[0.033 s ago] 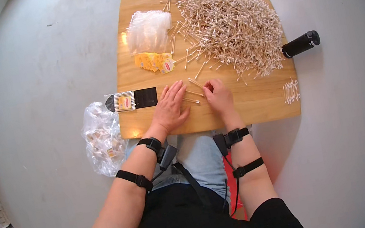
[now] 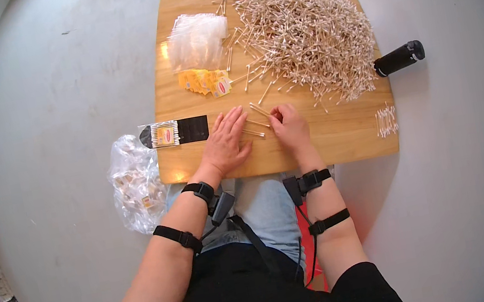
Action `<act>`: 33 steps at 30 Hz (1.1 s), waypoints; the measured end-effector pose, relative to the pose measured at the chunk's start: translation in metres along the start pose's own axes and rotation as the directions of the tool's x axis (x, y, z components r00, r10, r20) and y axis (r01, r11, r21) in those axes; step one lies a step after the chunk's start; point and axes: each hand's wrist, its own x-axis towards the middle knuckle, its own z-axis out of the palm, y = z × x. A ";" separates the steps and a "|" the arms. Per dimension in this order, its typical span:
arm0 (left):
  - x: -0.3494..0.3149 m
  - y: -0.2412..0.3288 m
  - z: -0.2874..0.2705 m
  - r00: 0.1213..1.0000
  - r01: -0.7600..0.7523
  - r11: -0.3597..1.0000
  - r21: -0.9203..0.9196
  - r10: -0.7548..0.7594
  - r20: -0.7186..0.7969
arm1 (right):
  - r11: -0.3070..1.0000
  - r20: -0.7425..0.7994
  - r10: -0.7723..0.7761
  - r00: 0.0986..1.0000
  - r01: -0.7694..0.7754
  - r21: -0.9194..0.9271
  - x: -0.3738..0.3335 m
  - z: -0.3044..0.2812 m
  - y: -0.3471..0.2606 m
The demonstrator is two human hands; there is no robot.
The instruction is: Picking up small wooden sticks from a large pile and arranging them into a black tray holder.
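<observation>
My left hand (image 2: 228, 142) lies flat on the wooden table with its fingers stretched out. Beside its fingertips are a few loose cotton swabs (image 2: 255, 133), partly hidden under the hand. Just to the right, my right hand (image 2: 289, 127) is closed in a pinch at the end of a cotton swab (image 2: 259, 110) that slants up to the left. The fingertips partly cover that end. Left of my left hand, a black strip (image 2: 193, 130) carries a row of cotton swabs with a yellow-orange card (image 2: 166, 136) on it.
A big heap of cotton swabs (image 2: 309, 39) covers the table's far right. Clear plastic bags (image 2: 197, 41) and yellow cards (image 2: 204, 82) lie far left. A black cylinder (image 2: 398, 58) juts past the right edge, above a small swab group (image 2: 386, 120). A filled plastic bag (image 2: 137, 185) hangs at left.
</observation>
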 end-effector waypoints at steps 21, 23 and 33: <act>0.000 -0.003 0.003 0.999 -0.033 0.998 0.052 0.032 0.016 | 0.996 -0.152 -0.084 0.985 0.079 -0.039 0.022 0.009 -0.011; 0.001 -0.002 0.004 0.999 -0.033 0.999 0.037 0.033 0.010 | 0.984 -0.153 -0.138 0.979 0.118 -0.133 0.029 0.011 -0.013; -0.001 -0.006 0.002 0.999 -0.025 0.999 -0.022 0.024 -0.049 | 0.989 -0.118 -0.115 0.986 0.102 -0.106 0.002 0.022 -0.006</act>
